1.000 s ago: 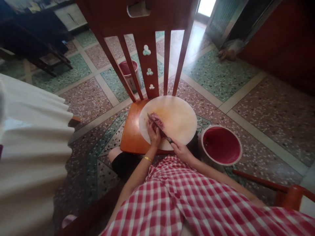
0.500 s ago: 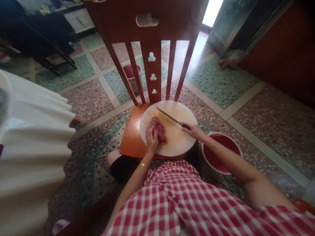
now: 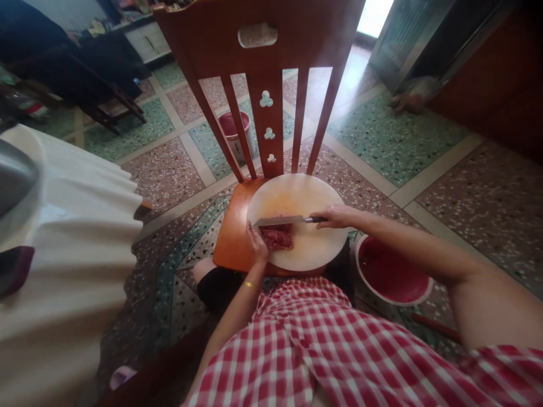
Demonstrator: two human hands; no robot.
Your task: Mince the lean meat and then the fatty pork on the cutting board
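Note:
A round pale cutting board (image 3: 297, 195) lies on the seat of a wooden chair (image 3: 231, 237). A lump of red minced meat (image 3: 278, 237) sits on the board's near left part. My right hand (image 3: 337, 216) grips the dark handle of a knife (image 3: 280, 220), whose blade lies level across the far edge of the meat. My left hand (image 3: 257, 243) rests against the left side of the meat, fingers curled onto it. A gold bangle is on that wrist.
A red bowl (image 3: 392, 271) stands on the tiled floor right of the chair. A small red bucket (image 3: 235, 127) stands beyond the chair back. White cloth (image 3: 63, 254) covers something at the left. Dark furniture is at the far left.
The knife swung from a slant over the far part of the board down to lie level against the meat's far edge. My left hand shifted to the meat's left side.

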